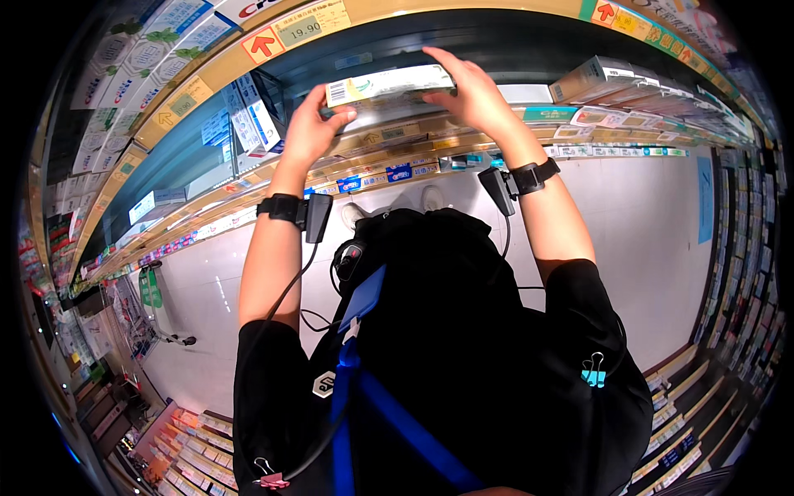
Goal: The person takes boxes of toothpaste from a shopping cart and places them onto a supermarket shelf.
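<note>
A long toothpaste carton (389, 85), white and pale yellow with a barcode at its left end, lies level across the front of a shelf bay. My left hand (313, 129) grips its left end, thumb below and fingers behind. At the other end my right hand (474, 93) is spread, thumb low and fingers raised above the carton; whether the palm touches it cannot be told. Beneath the carton runs the shelf's front edge (409, 132) with price labels. Both wrists wear black straps with small devices.
Upright blue-and-white cartons (251, 115) stand left of my left hand. Brownish cartons (598, 80) are lined up at the right. An upper shelf edge (366, 18) arches above my hands. A wheeled cart (158, 304) stands on the floor at the left.
</note>
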`<state>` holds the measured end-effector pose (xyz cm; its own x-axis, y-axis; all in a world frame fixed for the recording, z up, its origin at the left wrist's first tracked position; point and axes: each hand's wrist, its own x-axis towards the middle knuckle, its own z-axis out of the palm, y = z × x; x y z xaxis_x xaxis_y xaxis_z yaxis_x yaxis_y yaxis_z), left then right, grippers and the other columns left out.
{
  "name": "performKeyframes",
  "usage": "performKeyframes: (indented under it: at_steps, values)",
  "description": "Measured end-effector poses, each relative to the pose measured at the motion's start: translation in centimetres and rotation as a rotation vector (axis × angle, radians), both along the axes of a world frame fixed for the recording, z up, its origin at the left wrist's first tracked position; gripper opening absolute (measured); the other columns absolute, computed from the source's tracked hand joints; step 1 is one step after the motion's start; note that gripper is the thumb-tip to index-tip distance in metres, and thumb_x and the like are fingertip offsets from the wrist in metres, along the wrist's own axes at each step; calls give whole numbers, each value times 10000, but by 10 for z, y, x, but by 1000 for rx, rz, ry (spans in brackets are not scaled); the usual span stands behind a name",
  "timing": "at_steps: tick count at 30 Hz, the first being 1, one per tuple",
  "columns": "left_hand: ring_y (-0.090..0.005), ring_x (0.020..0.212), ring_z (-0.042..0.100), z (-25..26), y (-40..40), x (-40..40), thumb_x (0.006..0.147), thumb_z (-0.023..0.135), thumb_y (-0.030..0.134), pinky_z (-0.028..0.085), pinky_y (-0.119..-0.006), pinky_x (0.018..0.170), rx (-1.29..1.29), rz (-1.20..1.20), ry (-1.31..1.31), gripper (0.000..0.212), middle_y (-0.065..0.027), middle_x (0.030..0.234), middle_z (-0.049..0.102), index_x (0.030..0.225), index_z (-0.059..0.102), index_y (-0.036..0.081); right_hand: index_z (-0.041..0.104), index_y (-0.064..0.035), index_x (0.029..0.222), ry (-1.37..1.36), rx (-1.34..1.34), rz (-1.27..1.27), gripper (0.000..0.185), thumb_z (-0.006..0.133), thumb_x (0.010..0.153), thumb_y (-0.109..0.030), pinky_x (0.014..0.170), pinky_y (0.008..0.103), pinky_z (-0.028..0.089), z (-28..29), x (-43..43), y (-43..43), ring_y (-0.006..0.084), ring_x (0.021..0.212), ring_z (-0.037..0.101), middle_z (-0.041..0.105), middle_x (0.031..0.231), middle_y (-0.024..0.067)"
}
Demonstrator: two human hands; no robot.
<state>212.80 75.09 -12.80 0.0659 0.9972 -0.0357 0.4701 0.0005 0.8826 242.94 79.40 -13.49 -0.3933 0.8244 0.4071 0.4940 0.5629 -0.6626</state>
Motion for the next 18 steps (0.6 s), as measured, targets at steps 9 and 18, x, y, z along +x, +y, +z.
performKeyframes:
  at_steps: [9,18]
  values:
    - [-177,995,686,-10,-8,8,811,829,97,517,-303,899,-43,76,22,490,-81,1056,742,1241,603,35,428,-195,1508,104,-207,-71,869,865,761,-121,730,356,537,-15,0,-2,299,814,661,683,1004,154]
    - [-143,981,692,1,-20,15,849,801,69,525,-275,881,-121,99,-62,464,-71,1050,748,1254,583,-2,576,-68,1300,140,-230,-13,583,851,787,-113,773,341,547,-25,3,1,224,919,686,723,1083,114]
